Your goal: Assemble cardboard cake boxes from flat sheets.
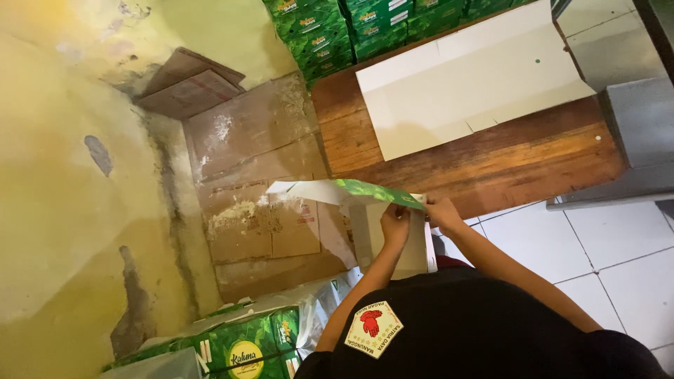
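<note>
Yellowed, stained wall at left; white tiled floor (618, 274) at right; flattened brown cardboard sheets (260, 175) laid on the ground between. Wooden counter (491, 168) at far right, carrying one flat white carton blank (477, 84), unfolded, printed side down. Stacked green cartons (351, 24) against the far wall, beyond the counter. Wrapped bundle of green packs (246, 344) at near left, partly under clear film. Item in hand: a green-and-white carton blank (365, 210), held just off the near edge of the counter, one flap (302, 189) lifted to the left, white inner panels hanging downward. Left hand (394, 223) closed on the middle fold of the blank, fingers curled around it; right hand (444, 213) pinching the right edge of the green panel, also closed on it. Step judged in hand: folding the blank into box form, at an early stage, since the panels are not yet squared. Next move likely calls for creasing along the score lines and bringing the side panels upright while both hands keep the edges aligned.
</note>
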